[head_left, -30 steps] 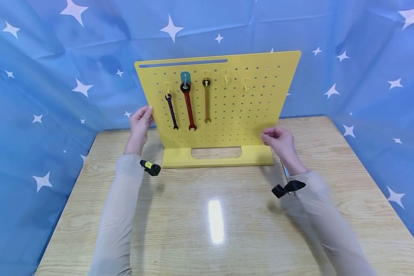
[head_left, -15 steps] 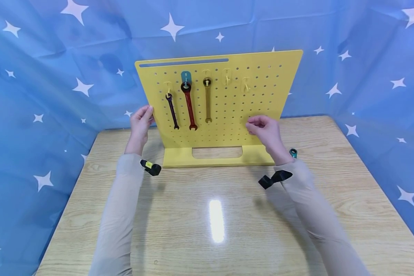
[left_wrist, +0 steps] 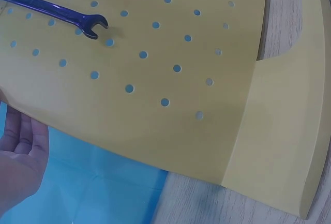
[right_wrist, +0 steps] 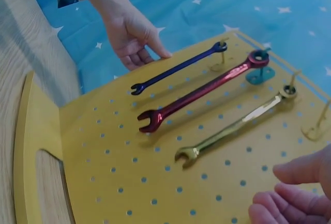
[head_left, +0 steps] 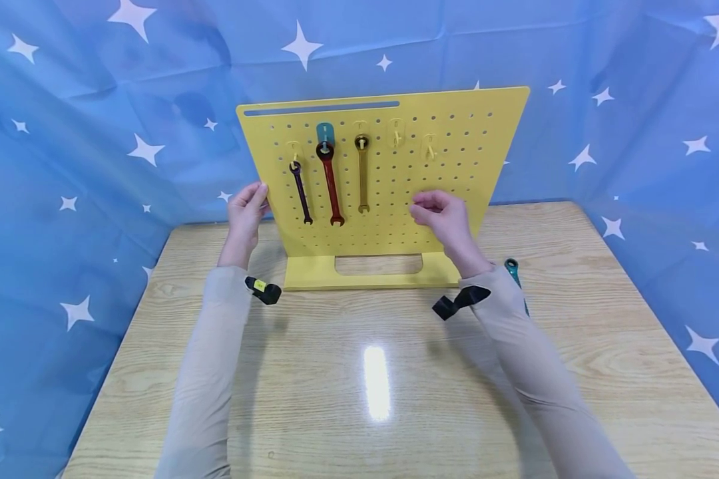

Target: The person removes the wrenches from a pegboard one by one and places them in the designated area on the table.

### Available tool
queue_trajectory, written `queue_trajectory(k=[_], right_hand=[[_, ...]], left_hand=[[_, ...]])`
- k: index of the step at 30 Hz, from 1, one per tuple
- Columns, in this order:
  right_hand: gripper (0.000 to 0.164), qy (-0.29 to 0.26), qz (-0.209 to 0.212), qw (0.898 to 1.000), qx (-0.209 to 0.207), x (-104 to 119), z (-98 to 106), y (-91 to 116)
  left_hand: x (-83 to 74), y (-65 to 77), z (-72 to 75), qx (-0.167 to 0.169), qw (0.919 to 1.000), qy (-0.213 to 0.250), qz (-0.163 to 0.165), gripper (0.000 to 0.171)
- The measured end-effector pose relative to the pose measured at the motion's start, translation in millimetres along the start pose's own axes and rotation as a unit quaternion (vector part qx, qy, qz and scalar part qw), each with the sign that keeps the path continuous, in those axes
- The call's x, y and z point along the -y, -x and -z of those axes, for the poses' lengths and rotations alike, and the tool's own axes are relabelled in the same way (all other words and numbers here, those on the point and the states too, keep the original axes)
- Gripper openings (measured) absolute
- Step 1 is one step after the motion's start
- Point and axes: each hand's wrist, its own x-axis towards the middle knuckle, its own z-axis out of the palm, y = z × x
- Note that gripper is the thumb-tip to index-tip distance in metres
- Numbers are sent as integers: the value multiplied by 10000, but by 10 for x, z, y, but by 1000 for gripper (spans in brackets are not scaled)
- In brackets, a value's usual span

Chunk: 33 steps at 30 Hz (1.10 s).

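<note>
A yellow pegboard (head_left: 389, 233) stands upright on its base. My left hand (head_left: 247, 211) grips its left edge, thumb in front and the other fingers partly behind. Three combination wrenches hang on hooks: a small purple wrench (head_left: 301, 193), a larger red wrench (head_left: 331, 186) and a gold wrench (head_left: 363, 176). In front of the board, right of the gold wrench, my right hand (head_left: 442, 216) hovers with loosely curled fingers. The right wrist view shows its thumb (right_wrist: 297, 172) apart from the fingers and nothing between them.
Two yellow hooks, a left one (head_left: 396, 133) and a right one (head_left: 429, 148), carry no tool. A teal hook (head_left: 325, 132) bears the red wrench. On the wooden table (head_left: 311, 372) lies a teal ratchet wrench (head_left: 513, 269), partly hidden by the right sleeve. A blue starry curtain (head_left: 359, 40) hangs behind.
My right hand has moved left and slightly up across the board from its lower right edge. The teal ratchet wrench shows more beside the sleeve. The left hand keeps its grip.
</note>
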Motion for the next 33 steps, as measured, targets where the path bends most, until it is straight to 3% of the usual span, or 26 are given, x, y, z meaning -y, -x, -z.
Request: queue_trajectory(k=[16,33], right_hand=[[31,-67,368,9985,402,159,-386,-135],[33,-141,370,9987,327,336,-635,-276]], left_hand=[[-18,14,4,-13,10000,42,81,14],[-27,-4,20,99,9998,-80,158,8]])
